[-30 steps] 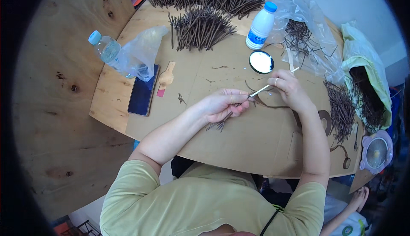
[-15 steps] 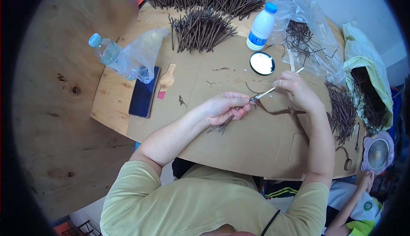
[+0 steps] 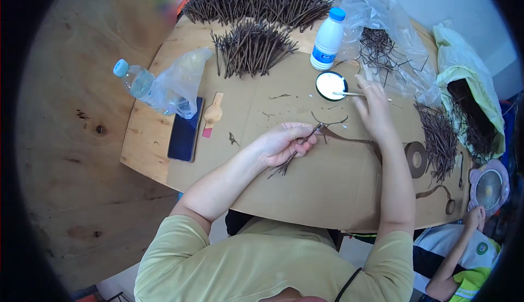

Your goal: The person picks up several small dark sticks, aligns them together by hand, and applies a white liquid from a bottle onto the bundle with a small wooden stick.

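Observation:
My left hand [image 3: 289, 144] is closed around a small bundle of thin brown twigs [image 3: 281, 168], some tips fanning out below the fingers. From the bundle's upper end a brown tape strip [image 3: 349, 139] runs right, passing beneath my right forearm. Above the board, my right hand [image 3: 373, 102] has thumb and fingers apart, next to a pale thin stick [image 3: 353, 94]. The stick's left end lies over a round black lid [image 3: 331, 98] holding white paste; its middle is partly hidden by the hand. A white bottle with a blue cap [image 3: 327, 40] stands behind the lid.
Piles of brown twigs [image 3: 254, 48] line the back; loose twigs [image 3: 436, 138] lie at the right. A tape roll [image 3: 416, 160] sits beside my right forearm. Left are a phone [image 3: 184, 138] and a water bottle [image 3: 136, 81]. Another person's hand [image 3: 476, 216] is near a small fan [image 3: 487, 190].
My right hand has moved the pale stick from the bundle to the lid and spread its fingers. My left hand still grips the twigs in nearly the same place.

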A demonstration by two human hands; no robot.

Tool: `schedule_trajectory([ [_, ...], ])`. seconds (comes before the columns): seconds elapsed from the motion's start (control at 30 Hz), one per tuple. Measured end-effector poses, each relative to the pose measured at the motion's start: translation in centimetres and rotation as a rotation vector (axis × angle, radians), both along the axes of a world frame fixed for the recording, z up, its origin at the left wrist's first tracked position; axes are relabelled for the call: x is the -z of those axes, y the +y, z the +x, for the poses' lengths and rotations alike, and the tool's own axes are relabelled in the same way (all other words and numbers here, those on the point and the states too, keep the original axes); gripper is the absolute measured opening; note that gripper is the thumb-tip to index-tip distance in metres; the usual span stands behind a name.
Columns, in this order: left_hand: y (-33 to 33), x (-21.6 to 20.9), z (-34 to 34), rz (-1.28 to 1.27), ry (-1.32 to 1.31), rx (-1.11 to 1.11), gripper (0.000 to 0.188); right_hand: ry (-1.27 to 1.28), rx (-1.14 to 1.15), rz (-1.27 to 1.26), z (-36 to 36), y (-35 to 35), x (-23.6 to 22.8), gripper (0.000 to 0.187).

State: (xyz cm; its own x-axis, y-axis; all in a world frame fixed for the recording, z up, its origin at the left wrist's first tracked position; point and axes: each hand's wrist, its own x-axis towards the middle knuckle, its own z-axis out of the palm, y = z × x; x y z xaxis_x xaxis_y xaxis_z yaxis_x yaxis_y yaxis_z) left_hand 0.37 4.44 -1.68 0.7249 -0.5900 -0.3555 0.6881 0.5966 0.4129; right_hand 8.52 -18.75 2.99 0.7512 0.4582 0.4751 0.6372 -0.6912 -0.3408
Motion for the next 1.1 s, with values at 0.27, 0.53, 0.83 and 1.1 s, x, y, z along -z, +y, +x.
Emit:
schedule_trajectory([
  [0.27, -1.1, -2.2, -1.3, 0.218, -0.182, 0.009, 0.013, 1.157, -0.203, 0.522, -6.2, 1.7, -0.2, 0.021],
  [0.53, -4.0, -2.5, -2.7, 0.58, -0.419, -0.23, 0.016, 0.919, -0.032, 0.599, -8.7, 1.7, 0.3, 0.013],
  [0.83, -6.4, -2.0, -3.7, 0.977, -0.769, -0.37, 0.021, 0.908, -0.072, 0.74, -9.7, 1.0, 1.7, 0.011],
  [1.1, -6.6, -2.5, -3.9, 1.56, -1.627, -0.466, 0.035, 0.966, -0.085, 0.777, -9.4, 0.2, 2.7, 0.012],
])
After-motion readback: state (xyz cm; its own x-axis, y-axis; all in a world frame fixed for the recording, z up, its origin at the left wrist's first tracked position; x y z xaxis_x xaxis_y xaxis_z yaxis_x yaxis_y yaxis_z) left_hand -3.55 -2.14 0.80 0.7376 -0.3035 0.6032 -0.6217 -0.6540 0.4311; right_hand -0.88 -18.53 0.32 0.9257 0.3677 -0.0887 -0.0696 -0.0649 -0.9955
